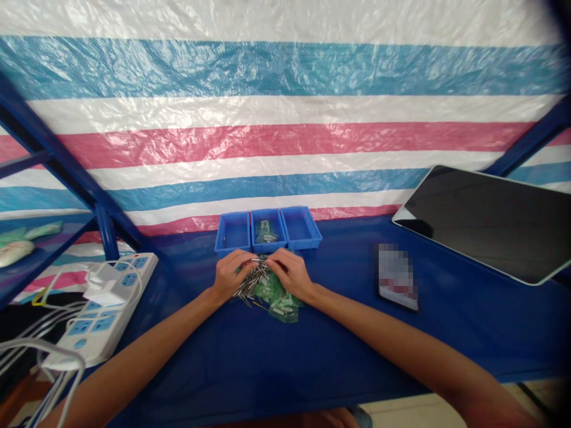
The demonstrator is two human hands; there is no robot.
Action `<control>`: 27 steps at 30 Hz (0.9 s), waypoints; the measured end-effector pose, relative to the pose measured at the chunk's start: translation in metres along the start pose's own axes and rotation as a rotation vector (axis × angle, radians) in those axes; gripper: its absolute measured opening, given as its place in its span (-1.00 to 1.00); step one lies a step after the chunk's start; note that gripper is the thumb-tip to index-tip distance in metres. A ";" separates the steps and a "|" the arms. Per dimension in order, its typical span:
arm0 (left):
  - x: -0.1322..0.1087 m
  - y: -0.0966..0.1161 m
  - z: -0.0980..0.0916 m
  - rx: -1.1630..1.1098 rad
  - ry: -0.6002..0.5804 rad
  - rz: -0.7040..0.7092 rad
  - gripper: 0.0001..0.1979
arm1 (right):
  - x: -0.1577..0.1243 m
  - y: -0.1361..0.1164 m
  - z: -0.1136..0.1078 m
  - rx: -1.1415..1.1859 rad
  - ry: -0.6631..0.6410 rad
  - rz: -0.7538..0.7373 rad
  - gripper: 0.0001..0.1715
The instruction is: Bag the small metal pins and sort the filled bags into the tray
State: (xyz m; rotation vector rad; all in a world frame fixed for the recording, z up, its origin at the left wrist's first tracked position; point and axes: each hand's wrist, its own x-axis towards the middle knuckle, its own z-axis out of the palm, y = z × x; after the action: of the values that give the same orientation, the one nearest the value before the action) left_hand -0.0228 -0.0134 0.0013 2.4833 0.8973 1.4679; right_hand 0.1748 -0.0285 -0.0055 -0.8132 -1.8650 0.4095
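Note:
Above the blue table, my left hand (232,276) and my right hand (293,274) are close together, fingers pinched. A thin metal rod (259,260) spans the small gap between their fingertips, an end at each hand. Below them lies a loose pile of thin metal rods (248,288). Beside it, partly under my right hand, are green-tinted clear plastic bags (285,310) with small parts inside. Just behind my hands three blue bins stand in a row. The middle bin (275,245) holds a small clear bag of parts (266,232).
The left bin (232,245) and right bin (307,244) flank the middle one. At right lie a phone (397,278) and a dark-screened tablet-like device (491,223). A white power strip (120,309) with cables is at left. Striped plastic sheeting (285,113) hangs behind the table.

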 end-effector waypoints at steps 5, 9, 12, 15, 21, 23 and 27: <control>0.002 0.002 0.001 0.045 0.043 -0.012 -0.84 | 0.000 0.000 -0.001 0.003 -0.013 -0.003 -0.72; 0.002 0.003 0.000 0.045 0.038 -0.009 -0.88 | 0.000 0.001 0.000 -0.004 -0.018 -0.002 -0.73; 0.001 0.001 0.000 0.026 0.020 -0.002 -0.91 | -0.001 0.001 0.001 -0.009 0.004 0.010 -0.78; 0.001 0.000 0.000 0.034 0.022 -0.002 -0.93 | -0.002 0.000 0.001 -0.016 0.028 0.029 -0.80; -0.002 -0.001 -0.001 0.040 -0.013 -0.013 -0.87 | 0.000 -0.002 0.000 0.003 0.013 0.008 -0.81; -0.002 -0.002 -0.002 0.036 -0.019 -0.016 -0.87 | 0.000 -0.002 -0.001 0.009 0.000 0.002 -0.80; -0.001 -0.001 -0.001 0.013 0.011 0.006 -0.89 | 0.000 -0.001 0.000 0.007 -0.013 0.007 -0.77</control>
State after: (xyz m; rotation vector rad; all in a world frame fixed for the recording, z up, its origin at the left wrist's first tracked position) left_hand -0.0246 -0.0137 0.0009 2.4920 0.9045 1.4831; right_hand 0.1746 -0.0298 -0.0048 -0.8144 -1.8726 0.4264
